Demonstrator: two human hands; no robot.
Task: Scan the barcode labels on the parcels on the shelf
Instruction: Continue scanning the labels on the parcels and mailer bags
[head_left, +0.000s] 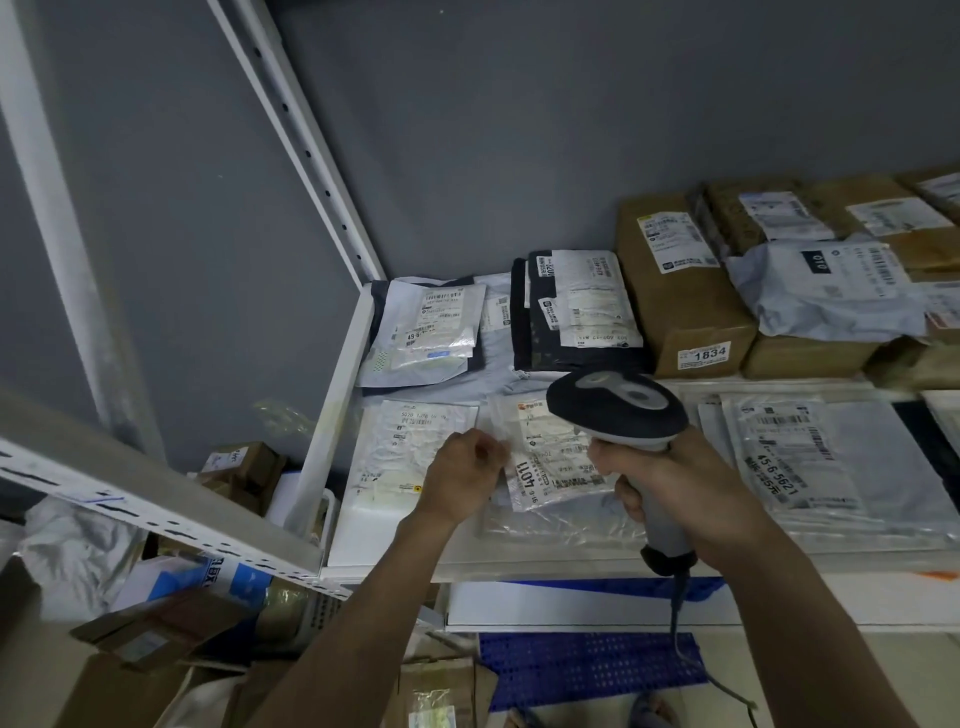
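Note:
My right hand (670, 483) grips the handle of a grey and black barcode scanner (618, 408), whose head points down over a clear-bag parcel (550, 467) with a white label marked 4011. My left hand (462, 478) pinches the left edge of that parcel's label on the white shelf (343, 545). Beside it on the left lies a white flat parcel (400, 452). Another clear-bag parcel with a label (800, 457) lies to the right. Further back sit grey and black mailer bags (431, 332) (576, 312) and brown cardboard boxes (680, 291).
A white shelf upright (311, 150) and a lower shelf beam (130, 493) cross at the left. Below, boxes and bags (171, 623) are piled on the floor, beside a blue plastic crate (592, 670). The scanner cable (691, 649) hangs down. A grey wall stands behind.

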